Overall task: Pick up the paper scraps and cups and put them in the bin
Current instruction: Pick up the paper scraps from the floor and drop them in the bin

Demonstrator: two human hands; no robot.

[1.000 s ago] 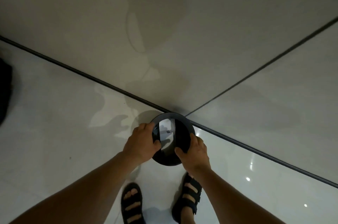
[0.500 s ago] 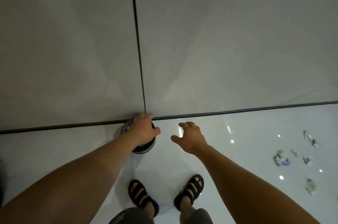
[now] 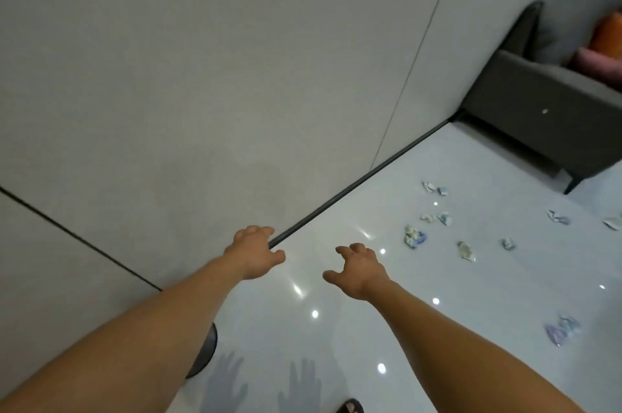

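Several crumpled white-and-blue paper scraps lie scattered on the glossy white floor to the right, among them one scrap (image 3: 414, 236) nearest my hands and a bluish scrap (image 3: 561, 330) lower right. The dark round bin (image 3: 206, 352) stands on the floor by the wall, mostly hidden under my left forearm. My left hand (image 3: 254, 252) hovers in the air with loosely curled fingers and holds nothing. My right hand (image 3: 357, 269) is stretched forward beside it, fingers loosely bent, also empty. No cups show.
A grey panelled wall (image 3: 202, 75) fills the left and top, meeting the floor along a dark skirting line (image 3: 363, 180). A grey sofa (image 3: 545, 109) with orange and pink cushions stands at the right. The toe of my sandal (image 3: 350, 407) shows at the bottom edge.
Both hands let go of the bin, the right first, then the left. My view swung right, so the bin now sits low under my left forearm and the sofa and more scraps appear.
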